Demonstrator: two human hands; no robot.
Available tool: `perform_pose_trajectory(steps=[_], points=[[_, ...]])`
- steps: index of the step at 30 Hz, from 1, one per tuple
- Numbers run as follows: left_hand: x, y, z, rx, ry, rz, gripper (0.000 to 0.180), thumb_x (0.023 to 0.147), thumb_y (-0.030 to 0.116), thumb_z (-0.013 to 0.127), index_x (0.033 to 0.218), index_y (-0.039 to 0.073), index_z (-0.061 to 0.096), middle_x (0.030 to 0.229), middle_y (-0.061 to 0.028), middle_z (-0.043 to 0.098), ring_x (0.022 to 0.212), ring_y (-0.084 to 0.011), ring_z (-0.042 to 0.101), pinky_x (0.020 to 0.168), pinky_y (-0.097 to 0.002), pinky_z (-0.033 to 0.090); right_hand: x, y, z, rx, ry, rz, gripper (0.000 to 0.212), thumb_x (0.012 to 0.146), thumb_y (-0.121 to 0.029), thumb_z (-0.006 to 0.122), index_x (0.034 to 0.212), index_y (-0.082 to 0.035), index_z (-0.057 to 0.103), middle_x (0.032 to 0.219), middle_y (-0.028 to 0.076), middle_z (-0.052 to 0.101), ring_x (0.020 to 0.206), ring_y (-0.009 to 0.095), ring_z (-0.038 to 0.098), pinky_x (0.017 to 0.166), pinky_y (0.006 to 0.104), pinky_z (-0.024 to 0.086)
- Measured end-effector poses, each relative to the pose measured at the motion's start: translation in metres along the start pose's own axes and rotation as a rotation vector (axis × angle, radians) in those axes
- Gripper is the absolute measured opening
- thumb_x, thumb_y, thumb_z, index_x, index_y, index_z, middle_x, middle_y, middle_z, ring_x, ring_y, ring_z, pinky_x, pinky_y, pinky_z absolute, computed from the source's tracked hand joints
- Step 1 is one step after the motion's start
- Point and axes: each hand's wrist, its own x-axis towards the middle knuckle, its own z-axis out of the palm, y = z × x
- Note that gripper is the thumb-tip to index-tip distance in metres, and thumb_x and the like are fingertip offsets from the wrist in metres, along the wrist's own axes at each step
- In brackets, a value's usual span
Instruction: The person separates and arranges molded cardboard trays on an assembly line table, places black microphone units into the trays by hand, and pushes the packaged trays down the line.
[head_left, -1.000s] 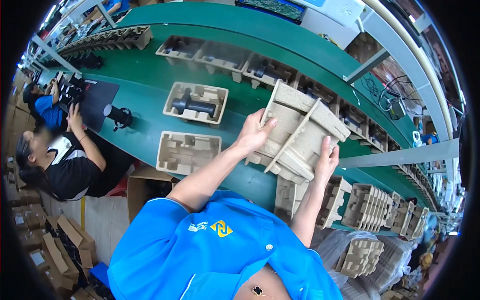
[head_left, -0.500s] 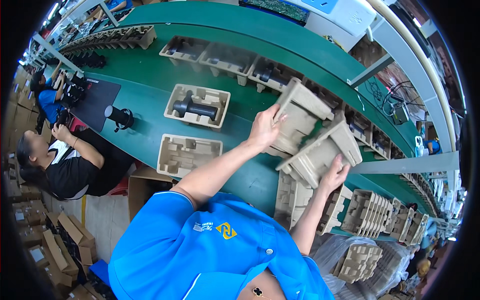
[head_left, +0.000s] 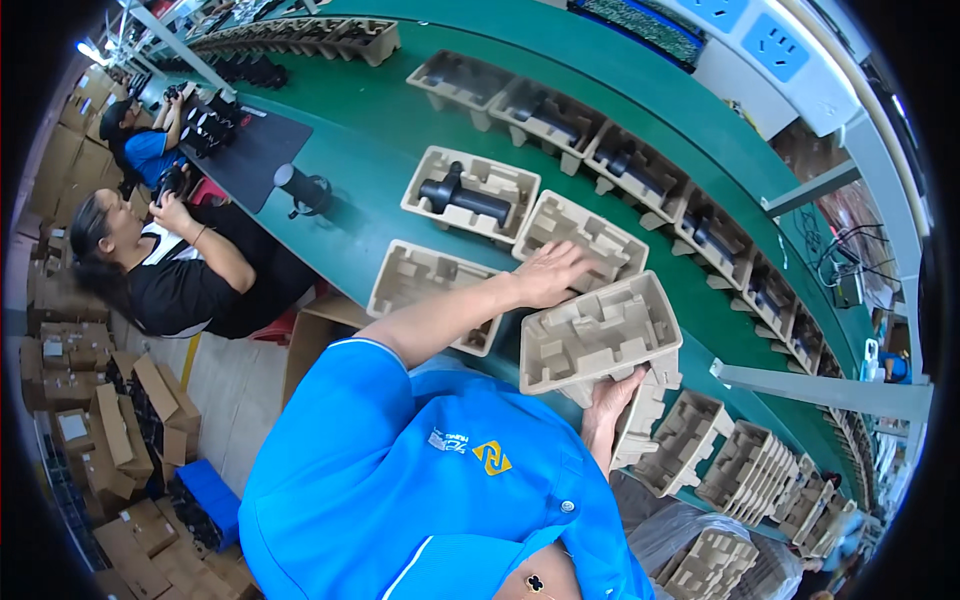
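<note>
A beige moulded pulp tray (head_left: 622,240) lies on the green bench, hollow side up. Over its near edge my left hand (head_left: 548,274) rests with its fingers stretched out. In my right hand (head_left: 612,392), a second pulp tray (head_left: 575,352) is gripped by its lower right edge, tilted with its compartments facing up. Just left of the first tray, another tray (head_left: 425,170) holds a black tube-shaped part (head_left: 468,200). An unfilled tray (head_left: 385,285) sits partly behind my left forearm.
A black cylinder with a bracket (head_left: 302,190) stands beside a dark mat (head_left: 250,150). Filled trays (head_left: 640,180) line the far side. Stacked trays (head_left: 750,465) stand at the right near edge. A grey metal bar (head_left: 820,388) juts in. A seated co-worker (head_left: 170,255) is at left.
The two trays, both held up and tipped before, have come apart. One is now down on the bench beneath my left hand; the other has turned hollow side up in my right.
</note>
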Motion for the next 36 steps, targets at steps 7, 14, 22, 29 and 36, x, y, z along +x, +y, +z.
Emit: perform_pose_trajectory(steps=[7, 14, 22, 29, 36], points=[[-0.065, 0.042, -0.021, -0.301, 0.279, -0.159, 0.031, 0.091, 0.019, 0.058, 0.118, 0.004, 0.055, 0.116, -0.017, 0.053, 0.111, -0.0351, 0.048, 0.097, -0.0442, 0.037, -0.01, -0.006, 0.023, 0.193, -0.037, 0.224, 0.059, 0.097, -0.047, 0.045, 0.142, -0.009, 0.037, 0.143, 0.008, 0.042, 0.129, 0.026, 0.042, 0.109, 0.0449, 0.036], [-0.168, -0.05, -0.062, -0.063, 0.971, -0.742, 0.059, 0.082, 0.016, 0.067, 0.131, 0.0, 0.039, 0.126, -0.0199, 0.043, 0.114, -0.0323, 0.045, 0.1, -0.0419, 0.037, 0.009, 0.036, -0.015, 0.221, 0.031, 0.219, 0.052, 0.095, -0.041, 0.051, 0.136, -0.009, 0.045, 0.137, 0.007, 0.049, 0.126, 0.023, 0.046, 0.109, 0.0422, 0.036], [-0.312, -0.236, -0.143, -0.131, 1.418, -1.353, 0.096, 0.071, 0.035, 0.081, 0.136, -0.007, 0.025, 0.125, -0.0214, 0.045, 0.106, -0.0296, 0.053, 0.091, -0.0399, 0.045, 0.006, 0.051, -0.026, 0.076, -0.042, 0.14, 0.059, 0.093, -0.044, 0.053, 0.138, -0.008, 0.042, 0.14, 0.007, 0.046, 0.126, 0.025, 0.045, 0.109, 0.0438, 0.035], [-0.284, -0.297, -0.185, -0.037, 1.15, -0.957, 0.109, 0.068, 0.034, 0.084, 0.14, -0.012, 0.016, 0.134, -0.0266, 0.041, 0.126, -0.0349, 0.041, 0.106, -0.0406, 0.033, -0.019, 0.072, -0.008, 0.219, 0.082, 0.281, 0.051, 0.096, -0.035, 0.045, 0.138, -0.006, 0.043, 0.139, 0.01, 0.047, 0.126, 0.03, 0.045, 0.109, 0.0464, 0.033], [-0.207, -0.285, -0.217, 0.194, 1.014, -1.073, 0.081, 0.07, 0.028, 0.082, 0.13, 0.001, 0.034, 0.115, -0.0243, 0.057, 0.107, -0.038, 0.057, 0.093, -0.0446, 0.043, -0.03, 0.091, 0.007, 0.33, -0.075, 0.288, 0.052, 0.097, -0.041, 0.041, 0.138, -0.009, 0.043, 0.136, 0.01, 0.049, 0.122, 0.029, 0.049, 0.105, 0.046, 0.04]])
